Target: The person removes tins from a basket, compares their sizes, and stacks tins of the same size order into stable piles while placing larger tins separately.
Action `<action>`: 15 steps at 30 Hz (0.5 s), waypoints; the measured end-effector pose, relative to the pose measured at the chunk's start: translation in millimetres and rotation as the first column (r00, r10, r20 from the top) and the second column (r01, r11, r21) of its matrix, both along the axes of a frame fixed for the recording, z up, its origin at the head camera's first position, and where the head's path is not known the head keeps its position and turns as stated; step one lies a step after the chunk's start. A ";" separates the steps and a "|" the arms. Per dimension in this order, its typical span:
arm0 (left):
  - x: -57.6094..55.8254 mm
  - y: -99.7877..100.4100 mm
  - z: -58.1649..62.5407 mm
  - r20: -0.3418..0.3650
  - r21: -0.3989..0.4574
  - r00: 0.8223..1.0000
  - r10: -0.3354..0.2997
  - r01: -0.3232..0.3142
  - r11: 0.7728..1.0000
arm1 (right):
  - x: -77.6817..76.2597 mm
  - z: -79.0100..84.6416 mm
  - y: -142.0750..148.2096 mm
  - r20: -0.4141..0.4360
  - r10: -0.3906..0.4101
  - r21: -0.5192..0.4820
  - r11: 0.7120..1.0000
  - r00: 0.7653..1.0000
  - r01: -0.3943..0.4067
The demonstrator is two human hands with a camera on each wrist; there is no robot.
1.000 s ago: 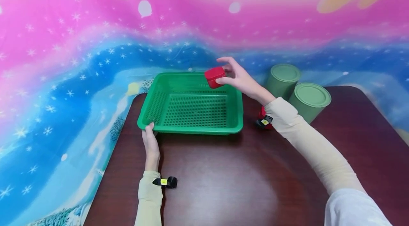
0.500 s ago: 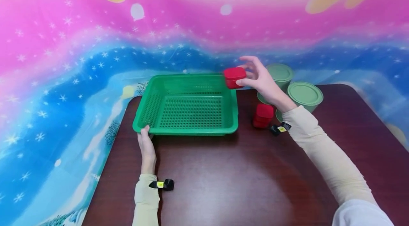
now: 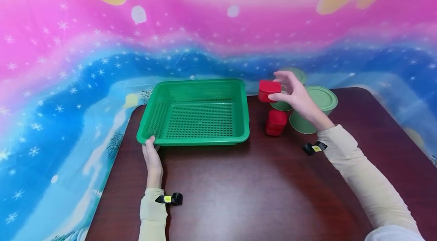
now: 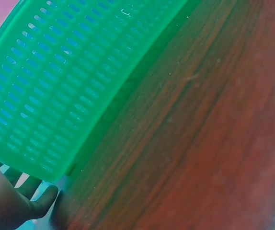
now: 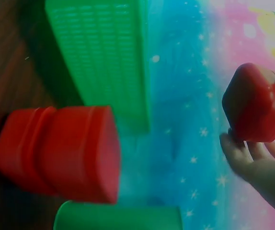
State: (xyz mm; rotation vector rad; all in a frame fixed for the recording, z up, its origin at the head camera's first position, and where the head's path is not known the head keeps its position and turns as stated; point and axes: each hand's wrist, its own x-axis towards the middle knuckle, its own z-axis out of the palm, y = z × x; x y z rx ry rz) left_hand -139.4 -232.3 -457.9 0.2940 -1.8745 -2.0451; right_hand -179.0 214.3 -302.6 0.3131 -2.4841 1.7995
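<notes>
My right hand [image 3: 297,96] holds a small red lidded box [image 3: 268,91] between thumb and fingers, raised above the table. The right wrist view shows the same box [image 5: 257,103] held at the fingertips. Below it, a stack of red boxes [image 3: 275,123] stands on the table; it looms large in the right wrist view. A green plastic basket [image 3: 194,141] with a slotted bottom lies to the left. My left hand [image 3: 152,159] grips its front left corner, thumb over the rim; its other fingers are partly hidden by the basket.
Two pale green lidded canisters stand at the back right, a front one [image 3: 322,99] and a rear one [image 3: 300,75] partly behind my right hand. The dark wood table [image 3: 218,188] meets a printed cloth backdrop [image 3: 205,36] at the back and left.
My right hand has moved right with the red box, from over the basket's back right corner to above the red stack, which has come into view. My left hand keeps its hold.
</notes>
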 end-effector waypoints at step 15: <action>1.9 2.6 2.8 0.006 0.014 1.000 -0.002 0.002 1.000 | 11.8 -44.1 28.1 0.005 -0.013 0.112 0.994 1.000 0.012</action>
